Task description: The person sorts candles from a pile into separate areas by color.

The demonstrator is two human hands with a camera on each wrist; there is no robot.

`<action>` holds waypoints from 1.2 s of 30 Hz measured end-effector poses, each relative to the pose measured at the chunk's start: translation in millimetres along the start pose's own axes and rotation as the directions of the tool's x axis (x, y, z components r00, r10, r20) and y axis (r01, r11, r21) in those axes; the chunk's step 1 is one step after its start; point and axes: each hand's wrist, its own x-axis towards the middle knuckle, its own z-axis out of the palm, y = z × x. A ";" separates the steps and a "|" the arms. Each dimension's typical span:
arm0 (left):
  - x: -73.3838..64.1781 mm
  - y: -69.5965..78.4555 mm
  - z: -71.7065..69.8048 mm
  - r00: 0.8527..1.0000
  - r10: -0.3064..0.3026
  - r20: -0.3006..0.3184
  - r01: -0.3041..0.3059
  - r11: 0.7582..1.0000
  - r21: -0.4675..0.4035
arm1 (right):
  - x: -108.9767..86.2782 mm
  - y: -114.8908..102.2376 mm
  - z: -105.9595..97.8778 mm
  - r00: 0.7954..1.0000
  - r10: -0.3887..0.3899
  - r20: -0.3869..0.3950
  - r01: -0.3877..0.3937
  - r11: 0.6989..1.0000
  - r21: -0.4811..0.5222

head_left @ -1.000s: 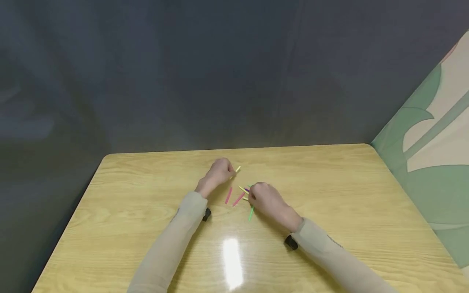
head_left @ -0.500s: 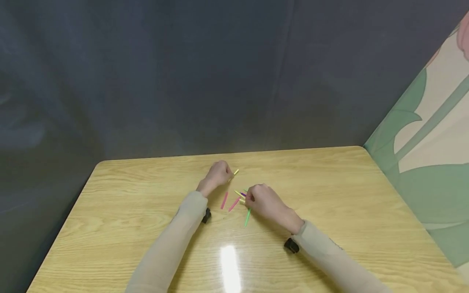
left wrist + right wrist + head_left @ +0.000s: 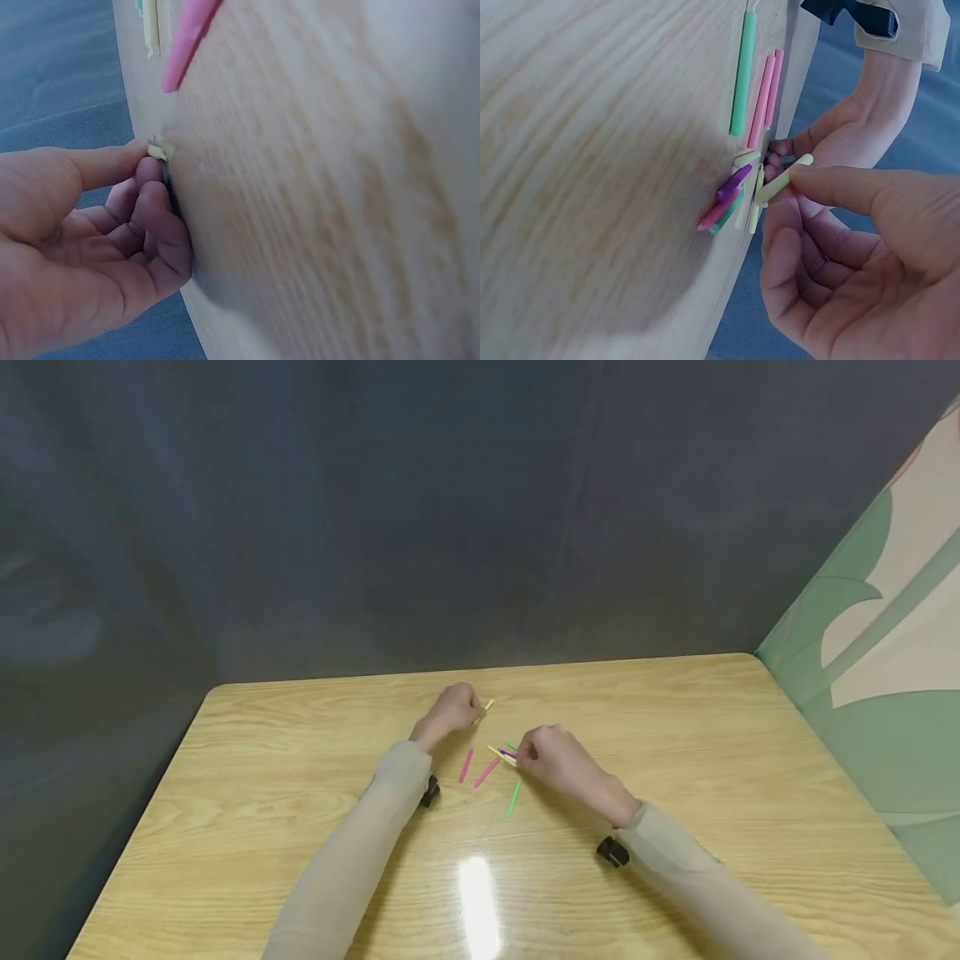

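Note:
My left hand (image 3: pixel 452 710) is near the back of the table and pinches a thin yellow candle (image 3: pixel 489 704) between thumb and fingertips; one end of it shows in the left wrist view. My right hand (image 3: pixel 558 762), over the right side of a small pile, pinches another pale yellow candle (image 3: pixel 784 178) between thumb and forefinger, tilted above the wood. Beneath and beside the right fingers lie a purple candle (image 3: pixel 735 181), a pink one and a green one, crossed together. Nearer the front are two pink candles (image 3: pixel 467 766) and a green candle (image 3: pixel 513 799) with a wick.
The wooden table (image 3: pixel 337 827) ends at a dark curtain (image 3: pixel 465 527) along the back and left. A patterned cloth (image 3: pixel 885 710) in green and cream hangs at the right. Black wrist cameras (image 3: pixel 613 852) sit under both light sleeves.
My right hand has drawn slightly up and back from the pile with a yellow candle, uncovering the green candle's upper end. My left hand keeps its grip and hardly moves.

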 end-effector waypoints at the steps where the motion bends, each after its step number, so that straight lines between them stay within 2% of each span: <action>1: 1.1 0.8 0.4 1.000 0.003 0.000 -0.003 1.000 0.004 | -0.1 1.0 -0.8 1.000 0.006 -0.002 -0.006 1.000 0.000; 12: 8.0 1.0 5.0 1.000 -0.011 -0.021 0.010 1.000 -0.017 | 3.3 6.7 -10.1 0.998 0.059 0.021 -0.060 0.998 0.034; 19: 9.4 -4.2 6.1 0.998 0.026 -0.050 -0.030 0.997 -0.066 | 12.3 18.6 -15.9 0.996 0.072 0.049 -0.075 0.994 0.081; 26: 9.8 -4.9 6.8 0.997 0.059 -0.058 -0.066 0.990 -0.127 | 24.3 34.6 -24.0 0.995 0.092 0.038 -0.096 0.991 0.092; 36: 8.2 -2.7 7.7 0.996 0.057 -0.070 -0.064 0.992 -0.108 | 33.1 41.7 -25.6 0.984 0.144 0.101 -0.156 0.979 0.132</action>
